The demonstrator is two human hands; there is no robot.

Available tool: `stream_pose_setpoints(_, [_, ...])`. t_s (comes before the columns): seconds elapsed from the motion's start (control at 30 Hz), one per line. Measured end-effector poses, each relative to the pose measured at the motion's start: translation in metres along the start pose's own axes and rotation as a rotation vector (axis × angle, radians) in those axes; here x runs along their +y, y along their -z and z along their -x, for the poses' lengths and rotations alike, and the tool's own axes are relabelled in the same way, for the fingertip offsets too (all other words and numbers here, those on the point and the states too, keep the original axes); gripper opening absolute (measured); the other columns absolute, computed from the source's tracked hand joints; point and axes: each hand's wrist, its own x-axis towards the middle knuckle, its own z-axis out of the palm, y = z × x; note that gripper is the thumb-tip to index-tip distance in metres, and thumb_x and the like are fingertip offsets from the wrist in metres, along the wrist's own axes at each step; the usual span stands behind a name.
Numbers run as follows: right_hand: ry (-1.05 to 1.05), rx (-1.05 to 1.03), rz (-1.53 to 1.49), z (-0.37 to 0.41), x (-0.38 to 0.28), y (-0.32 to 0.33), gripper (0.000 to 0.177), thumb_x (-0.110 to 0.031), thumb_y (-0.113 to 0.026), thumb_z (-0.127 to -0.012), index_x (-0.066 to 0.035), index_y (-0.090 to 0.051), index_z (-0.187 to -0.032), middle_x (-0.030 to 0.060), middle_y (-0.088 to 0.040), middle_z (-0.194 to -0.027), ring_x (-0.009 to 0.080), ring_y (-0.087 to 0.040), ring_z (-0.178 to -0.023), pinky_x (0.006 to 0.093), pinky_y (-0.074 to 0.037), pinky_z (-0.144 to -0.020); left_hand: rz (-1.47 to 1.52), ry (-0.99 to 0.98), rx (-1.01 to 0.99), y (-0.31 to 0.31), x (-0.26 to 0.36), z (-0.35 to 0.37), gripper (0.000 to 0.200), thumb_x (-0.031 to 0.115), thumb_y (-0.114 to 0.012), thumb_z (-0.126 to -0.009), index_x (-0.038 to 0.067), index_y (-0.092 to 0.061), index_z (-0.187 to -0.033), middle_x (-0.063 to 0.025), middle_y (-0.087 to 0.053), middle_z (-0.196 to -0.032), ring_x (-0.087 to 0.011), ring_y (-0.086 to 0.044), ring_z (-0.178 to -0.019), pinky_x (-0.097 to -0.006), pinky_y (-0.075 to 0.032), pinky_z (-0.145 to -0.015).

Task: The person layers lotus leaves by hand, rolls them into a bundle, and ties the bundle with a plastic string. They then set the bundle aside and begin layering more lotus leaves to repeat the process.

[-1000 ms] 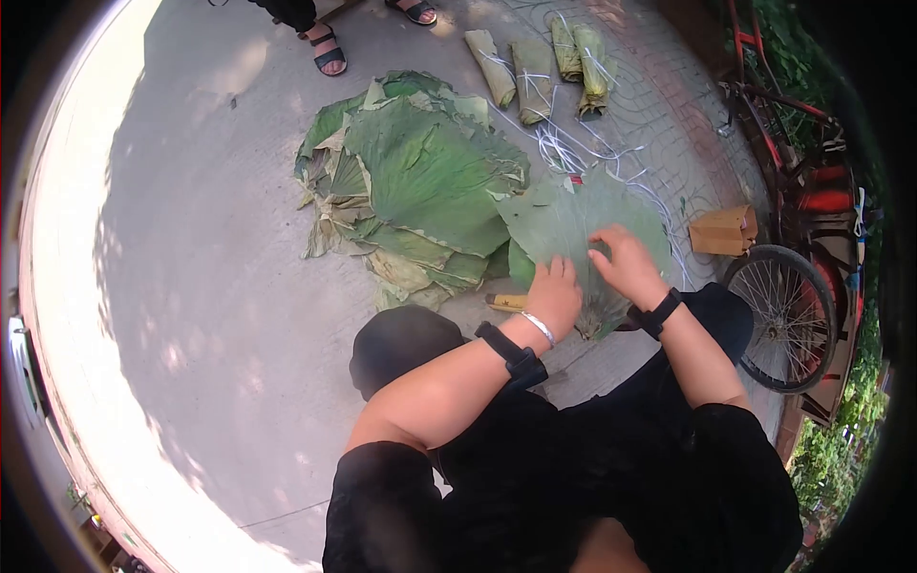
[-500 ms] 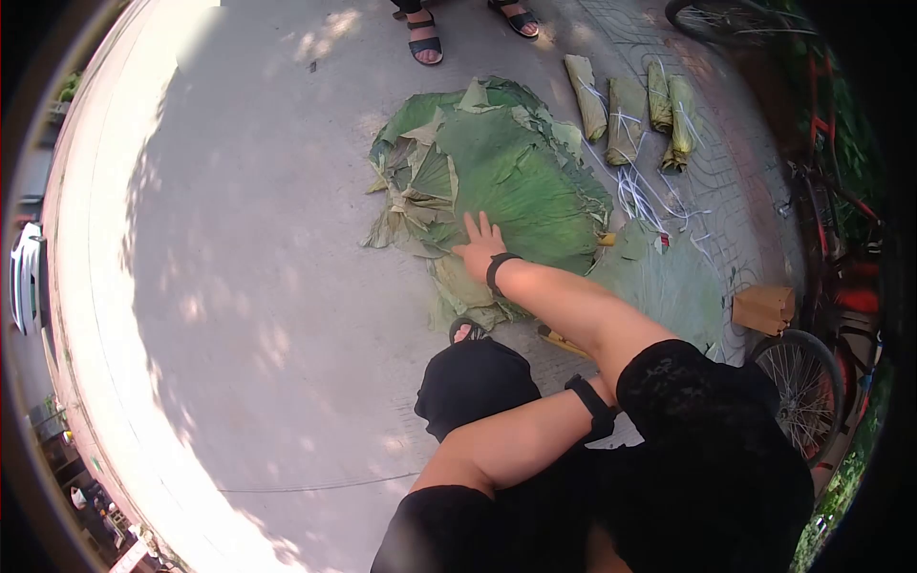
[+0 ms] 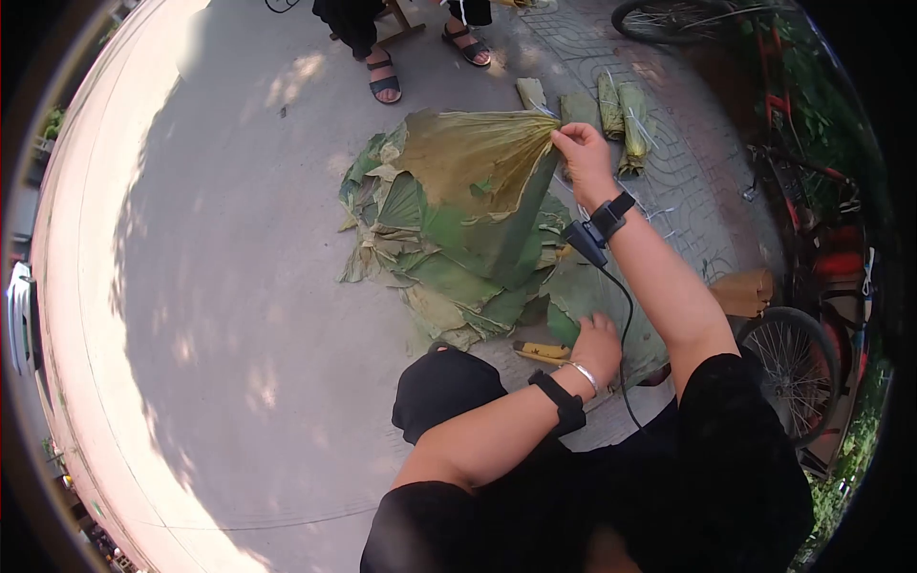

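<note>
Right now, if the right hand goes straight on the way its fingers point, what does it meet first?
Probably the bundles lying just beyond it. The right hand pinches the edge of a lifted leaf and points away from the person; being raised, it may pass over them.

Your right hand point(image 3: 578, 143) pinches the edge of a big leaf point(image 3: 478, 153), lifted off the leaf pile point(image 3: 449, 277) on the pavement. Your left hand point(image 3: 597, 344) rests on a flat leaf point(image 3: 578, 291) just beside the pile. Tied leaf bundles point(image 3: 621, 110) lie beyond.
</note>
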Motion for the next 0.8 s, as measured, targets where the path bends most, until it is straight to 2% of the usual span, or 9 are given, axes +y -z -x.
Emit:
stream_pose_setpoints(0.07, [-0.197,0.139,-0.206,-0.011,-0.015,0.034,0.018,-0.006,-0.066,-0.089,-0.007,-0.058,-0.105,0.0015,-0.062,-0.098,0.0096,-0.061,-0.082,0.0244,-0.048,-0.074,0.021,-0.002,0.107,0.001,0.000,-0.001,0.033,0.017,-0.056,-0.083,0.003,-0.068,-0.111,-0.0168,-0.062,-0.116,-0.0322,-0.054,-0.112,-0.0449,-0.041,-0.093])
stream_pose_setpoints(0.23, [-0.291,0.176,-0.593,0.000,-0.067,0.148,0.030,-0.003,-0.046,-0.094,0.008,-0.050,-0.121,0.0187,-0.060,-0.119,0.0313,-0.059,-0.108,0.0409,-0.047,-0.098,-0.024,-0.026,0.241,-0.004,0.006,-0.001,0.029,0.015,-0.056,-0.082,0.004,-0.066,-0.107,-0.0147,-0.063,-0.110,-0.0304,-0.056,-0.107,-0.0428,-0.041,-0.093])
stream_pose_setpoints(0.37, [-0.431,0.335,-0.581,0.041,-0.090,0.272,0.029,-0.001,-0.045,-0.093,0.009,-0.051,-0.119,0.0197,-0.062,-0.119,0.0303,-0.061,-0.110,0.0402,-0.048,-0.101,-0.188,-0.062,0.285,-0.004,0.014,0.008,0.032,0.013,-0.058,-0.079,0.002,-0.064,-0.109,-0.0178,-0.060,-0.112,-0.0302,-0.053,-0.111,-0.0414,-0.039,-0.096])
stream_pose_setpoints(0.47, [-0.460,0.273,-0.595,0.095,-0.094,0.346,0.031,0.000,-0.044,-0.091,0.010,-0.051,-0.119,0.0193,-0.062,-0.119,0.0311,-0.062,-0.108,0.0418,-0.049,-0.101,-0.246,-0.074,0.122,-0.003,0.028,0.013,0.043,0.019,-0.055,-0.087,0.002,-0.057,-0.127,-0.0194,-0.054,-0.131,-0.0326,-0.046,-0.125,-0.0465,-0.030,-0.108])
stream_pose_setpoints(0.5, [-0.353,0.330,-0.596,0.106,-0.101,0.371,0.031,0.000,-0.044,-0.091,0.010,-0.051,-0.119,0.0195,-0.062,-0.119,0.0313,-0.062,-0.109,0.0418,-0.049,-0.102,-0.174,-0.067,0.040,-0.001,0.034,0.014,0.046,0.020,-0.055,-0.087,0.004,-0.056,-0.130,-0.0201,-0.052,-0.133,-0.0332,-0.046,-0.125,-0.0465,-0.030,-0.108])
stream_pose_setpoints(0.57, [-0.144,0.437,-0.606,0.131,-0.122,0.408,0.031,0.000,-0.044,-0.091,0.009,-0.052,-0.119,0.0197,-0.062,-0.119,0.0316,-0.061,-0.110,0.0418,-0.048,-0.102,-0.133,-0.127,0.226,-0.013,0.039,0.024,0.046,0.014,-0.058,-0.082,0.002,-0.056,-0.126,-0.0219,-0.053,-0.129,-0.0342,-0.049,-0.120,-0.0452,-0.034,-0.104])
stream_pose_setpoints(0.67, [0.390,0.569,-0.375,0.177,-0.174,0.393,0.030,0.001,-0.041,-0.093,0.006,-0.055,-0.119,0.0138,-0.062,-0.118,0.0221,-0.059,-0.112,0.0354,-0.046,-0.101,-0.157,-0.138,0.352,-0.038,0.043,0.029,0.050,0.012,-0.057,-0.082,0.003,-0.052,-0.131,-0.0234,-0.051,-0.131,-0.0358,-0.048,-0.122,-0.0456,-0.037,-0.101])
stream_pose_setpoints(0.77, [0.576,0.371,-0.133,0.209,-0.187,0.350,0.031,0.003,-0.040,-0.093,0.004,-0.056,-0.119,0.0092,-0.063,-0.116,0.0143,-0.059,-0.106,0.0290,-0.045,-0.097,-0.227,-0.117,0.350,-0.047,0.053,0.031,0.051,0.012,-0.053,-0.086,0.004,-0.049,-0.136,-0.0237,-0.049,-0.135,-0.0372,-0.046,-0.127,-0.0471,-0.038,-0.101])
stream_pose_setpoints(0.8, [0.644,0.355,0.160,0.220,-0.182,0.328,0.031,0.003,-0.039,-0.093,0.002,-0.059,-0.116,0.0061,-0.064,-0.113,0.0110,-0.057,-0.103,0.0256,-0.044,-0.094,-0.251,-0.110,0.346,-0.048,0.055,0.030,0.050,0.012,-0.052,-0.087,0.005,-0.048,-0.136,-0.0237,-0.049,-0.137,-0.0377,-0.045,-0.128,-0.0475,-0.038,-0.101])
